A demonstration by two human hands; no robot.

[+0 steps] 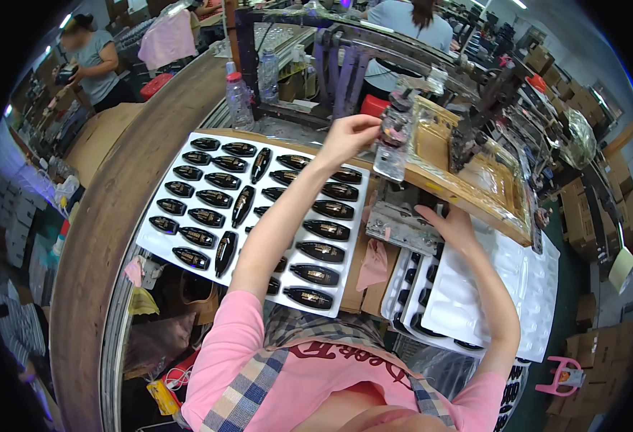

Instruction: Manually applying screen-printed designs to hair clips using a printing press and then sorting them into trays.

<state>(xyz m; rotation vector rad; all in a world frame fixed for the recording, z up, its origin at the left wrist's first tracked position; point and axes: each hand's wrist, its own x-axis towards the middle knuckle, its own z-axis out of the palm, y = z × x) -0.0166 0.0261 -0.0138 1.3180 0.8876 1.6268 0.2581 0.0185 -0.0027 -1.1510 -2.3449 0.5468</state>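
Note:
My left hand [351,141] is raised at the left end of a wooden-framed printing screen [467,189]. Its fingers are pinched together against the stained metal clamp [397,133]; whatever lies between them is too small to name. Under the screen's near edge, my right hand [451,225] reaches in beside a metal fixture [405,225], thumb stretched toward it. The other fingers of that hand are mostly hidden. Beneath my left forearm lies a white tray [273,234] with many glossy black, tapered bottles [320,251] bearing gold print, most in slanting rows and some turned upright.
White moulded trays [460,288] are stacked at the right, with black pieces in the lower ones. A pink cloth [372,265] hangs by the fixture. Behind the tray stands a clear bottle with a red cap [237,101]. Other people work farther back. A pink stool [561,376] stands right.

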